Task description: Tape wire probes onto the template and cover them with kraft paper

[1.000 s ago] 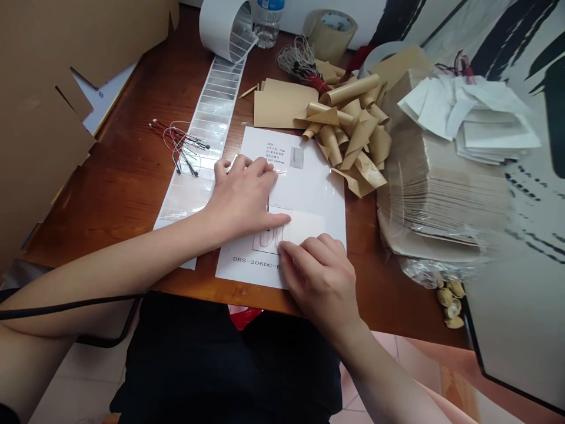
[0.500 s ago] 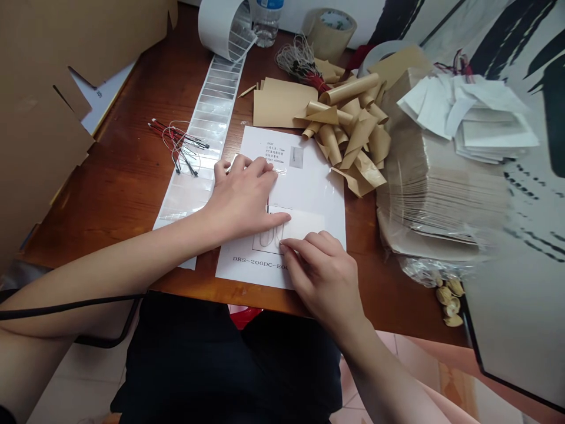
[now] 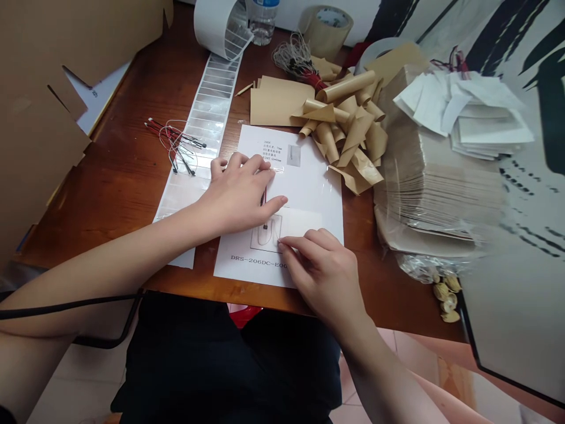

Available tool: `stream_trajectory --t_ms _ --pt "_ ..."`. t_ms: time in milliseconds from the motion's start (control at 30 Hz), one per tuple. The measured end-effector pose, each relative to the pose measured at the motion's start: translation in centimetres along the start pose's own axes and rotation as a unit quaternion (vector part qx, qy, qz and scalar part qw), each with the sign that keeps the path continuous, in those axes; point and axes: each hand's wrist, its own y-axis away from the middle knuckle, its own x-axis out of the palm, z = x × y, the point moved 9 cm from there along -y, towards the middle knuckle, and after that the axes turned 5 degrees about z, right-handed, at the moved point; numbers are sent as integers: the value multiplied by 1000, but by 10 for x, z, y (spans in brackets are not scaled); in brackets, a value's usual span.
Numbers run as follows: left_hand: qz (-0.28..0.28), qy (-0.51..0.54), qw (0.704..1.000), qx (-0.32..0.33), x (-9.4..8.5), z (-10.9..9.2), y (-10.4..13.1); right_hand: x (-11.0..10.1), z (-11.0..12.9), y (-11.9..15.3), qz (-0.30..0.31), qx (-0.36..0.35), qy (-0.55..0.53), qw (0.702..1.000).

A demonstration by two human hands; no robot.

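Note:
My left hand (image 3: pixel 242 191) lies palm down on a printed white sheet (image 3: pixel 309 191), fingers spread and thumb out to the right. From under it comes a dark red-and-black wire lead (image 3: pixel 264 200), ending in a small black part inside a rectangle printed on the sheet. Thin pale curved lines, apparently fine wire, run through the rectangle. At the rectangle's right edge, my right hand (image 3: pixel 324 268) pinches what looks like the end of the thin wire between thumb and forefinger; the fingertips partly hide it. A clear strip (image 3: pixel 277 170) shows by my left fingertips.
Left lie wire leads (image 3: pixel 176 144) on a label strip (image 3: pixel 212 100) from a roll. Behind the sheet are brown paper cards (image 3: pixel 282 100), curled brown paper pieces (image 3: pixel 348 118), a wire bundle (image 3: pixel 295 59) and tape (image 3: pixel 329 32). A bagged stack (image 3: pixel 441 194) stands right; a cardboard box (image 3: pixel 66 88) left.
My left thumb and palm have shifted slightly up and left, uncovering the black part of the lead. My right hand keeps its pinch near the rectangle. The whole view has shifted a little.

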Motion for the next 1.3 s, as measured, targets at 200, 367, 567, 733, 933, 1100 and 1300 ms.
stream_trajectory --t_ms 200,367,567,733,933,1100,1300 --pt "46 -6 999 -1 -1 6 -2 -2 -1 2 -40 -7 -16 999" --pt "45 -13 999 8 0 5 0 -3 0 3 -58 -14 -17 998" --pt "43 -18 999 15 1 5 -1 -3 0 2 -58 -8 -20 998" --pt "41 -16 999 17 2 5 -1 -5 0 2 -62 -2 -35 997" --pt "29 -22 999 22 3 5 -1 -5 -3 1 -56 22 -41 997" --pt "32 -25 999 19 3 5 0 -10 3 -4 -80 30 -11 996" --pt "33 -27 999 18 2 5 0 -13 9 -16 -75 41 21 996"
